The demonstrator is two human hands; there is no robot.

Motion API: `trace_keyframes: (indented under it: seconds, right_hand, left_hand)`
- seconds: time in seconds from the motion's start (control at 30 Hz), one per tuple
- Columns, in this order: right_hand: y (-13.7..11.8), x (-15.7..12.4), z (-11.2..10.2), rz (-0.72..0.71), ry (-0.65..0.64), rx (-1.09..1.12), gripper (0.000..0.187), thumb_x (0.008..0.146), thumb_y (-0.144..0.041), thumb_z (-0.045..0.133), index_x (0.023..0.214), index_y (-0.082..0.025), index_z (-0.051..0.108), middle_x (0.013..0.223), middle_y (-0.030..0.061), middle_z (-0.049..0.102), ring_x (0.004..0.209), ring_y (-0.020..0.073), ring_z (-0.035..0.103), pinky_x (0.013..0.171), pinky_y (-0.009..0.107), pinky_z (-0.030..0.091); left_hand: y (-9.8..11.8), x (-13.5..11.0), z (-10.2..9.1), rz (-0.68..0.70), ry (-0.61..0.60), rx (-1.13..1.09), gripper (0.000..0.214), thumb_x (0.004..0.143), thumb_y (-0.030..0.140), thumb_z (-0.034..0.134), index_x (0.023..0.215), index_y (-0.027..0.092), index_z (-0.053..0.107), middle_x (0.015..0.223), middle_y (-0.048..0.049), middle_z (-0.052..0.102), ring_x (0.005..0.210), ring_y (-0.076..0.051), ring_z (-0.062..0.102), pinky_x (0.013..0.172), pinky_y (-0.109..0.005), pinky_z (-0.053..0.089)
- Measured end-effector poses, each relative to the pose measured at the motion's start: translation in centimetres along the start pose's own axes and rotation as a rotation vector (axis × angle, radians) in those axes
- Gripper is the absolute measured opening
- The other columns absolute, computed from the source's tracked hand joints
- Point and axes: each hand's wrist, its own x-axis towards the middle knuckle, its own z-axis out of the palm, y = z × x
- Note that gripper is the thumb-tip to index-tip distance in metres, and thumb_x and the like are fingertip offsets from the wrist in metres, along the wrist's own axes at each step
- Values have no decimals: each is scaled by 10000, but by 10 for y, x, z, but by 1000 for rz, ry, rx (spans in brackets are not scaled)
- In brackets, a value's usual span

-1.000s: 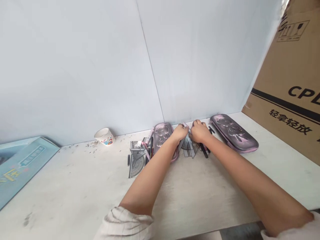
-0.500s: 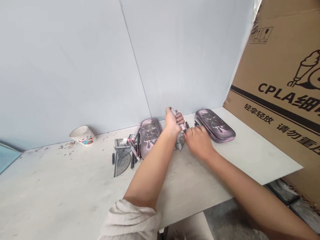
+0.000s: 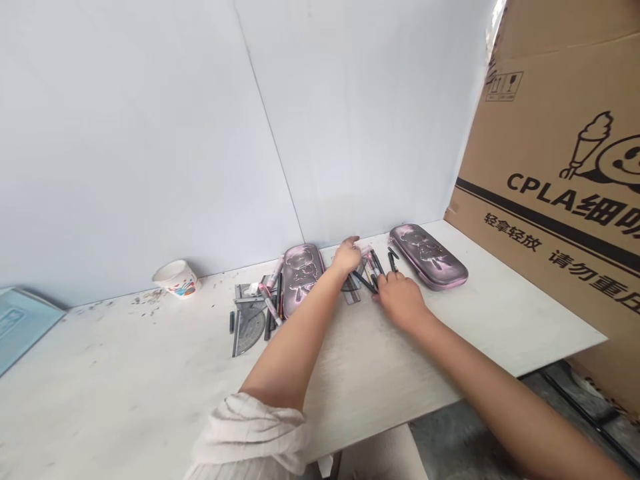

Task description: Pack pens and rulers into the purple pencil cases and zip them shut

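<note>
1. The left hand (image 3: pixel 346 255) is open, its fingers spread toward the wall. It seems to hold nothing, though the palm side is hidden.
2. The right hand (image 3: pixel 400 300) is loosely curled, its fingertips at the lower ends of a fan of black pens (image 3: pixel 374 272). I cannot tell whether it grips them.
3. The pens lie between the hands, partly over a plastic ruler (image 3: pixel 351 292). A pink-and-grey pencil case sits on either side: the left case (image 3: pixel 303 270) and the right case (image 3: pixel 427 257). Both look shut, and this spacing seems to leave the hands room to work.
4. Beyond the left case, a protractor (image 3: pixel 249 331) and a pink marker (image 3: pixel 270 303) lie in a loose heap, apparently set aside.
5. A paper cup (image 3: pixel 176 277) stands upright near the wall, out of the hands' way.
6. A cardboard box (image 3: pixel 560 167) stands beyond the right end of the counter (image 3: pixel 150 373). It reads "CPLA", with Chinese warnings to handle gently and not press heavily.
</note>
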Motion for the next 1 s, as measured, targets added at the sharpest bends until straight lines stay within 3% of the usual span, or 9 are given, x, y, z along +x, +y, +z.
trace_keyframes:
  seconds: [0.13,0.3,0.5,0.67,0.87,1.0]
  right_hand:
    - [7,2,5,92,-68,100,331,885,-339,348,1016,-91,525,945,187,635,878,255,602,671,312,422]
    - [11,15,9,194,-117,154,382,869,-361,349,1033,-82,552,978,211,640,902,267,615,700,328,430]
    - [21,24,11,214,-167,192,351,822,-370,386,942,-144,626,954,153,666,898,251,625,684,305,432]
    - [23,20,11,238,-112,170,380,829,-318,376,1060,-69,545,948,194,658,894,276,626,696,330,433]
    - [24,24,9,226,-110,153,315,810,-310,425,985,-93,573,914,193,662,883,272,624,700,321,424]
    - [38,23,4,207,-16,278,318,834,-366,379,958,-129,550,862,148,663,800,258,624,665,317,408]
  left_hand:
    - [-5,-5,1,159,-169,284,289,751,162,485,1001,189,628,1166,-83,590,1141,-219,490,1001,-288,329]
    - [-5,-16,7,303,-267,546,349,790,171,430,1102,183,587,1275,-99,494,1182,-233,447,1014,-328,323]
    - [-7,-29,5,404,-298,767,480,799,189,418,1275,248,435,1386,-82,367,1225,-306,364,969,-472,335]
    - [-11,-30,8,481,-307,929,474,851,237,353,1324,263,351,1400,-79,353,1232,-291,351,948,-459,348]
    - [-12,-29,13,529,-237,982,427,868,262,336,1290,215,387,1370,-112,383,1237,-297,325,956,-478,326]
    - [-4,-25,3,714,-203,998,330,873,232,339,1175,209,468,1305,-79,446,1267,-255,278,1028,-486,233]
